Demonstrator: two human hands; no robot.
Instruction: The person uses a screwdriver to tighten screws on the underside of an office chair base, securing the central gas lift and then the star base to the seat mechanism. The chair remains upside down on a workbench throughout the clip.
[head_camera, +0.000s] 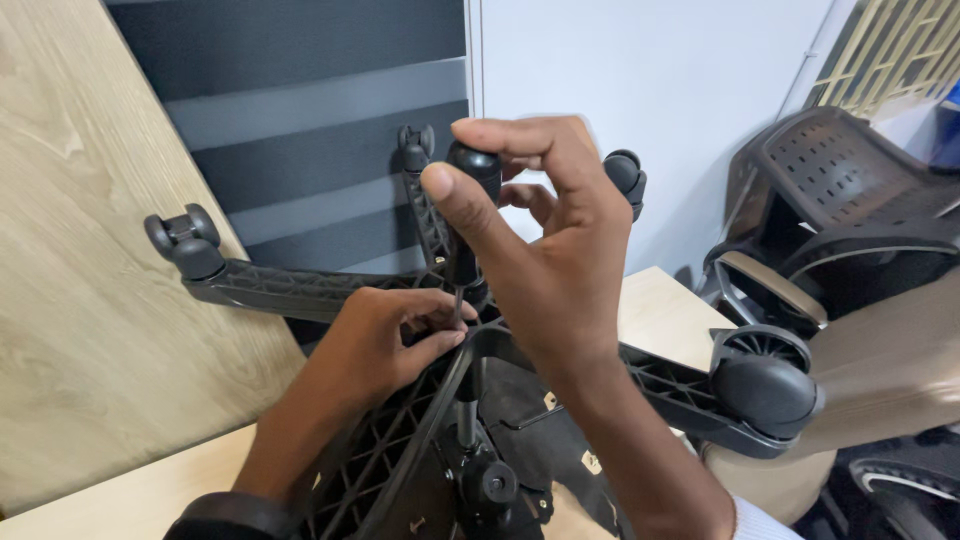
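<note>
The light wooden surface (665, 315) carried the upturned black chair base (300, 290), whose ribbed arms ended in casters (765, 390).

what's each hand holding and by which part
Right hand grips a screwdriver by its black handle; left hand pinches near its tip at the chair base hub.

Two hands (540, 260) (385, 340), one screwdriver (467, 210), one black chair base (300, 290) showing four castor wheels (185, 240), and one mesh chair back (850, 190).

Ahead of you a grey striped blind (300, 130) meets a white wall (650, 90); a pale wood panel (90, 280) leans left, and possibly a black mesh chair (850, 200) sits right.
</note>
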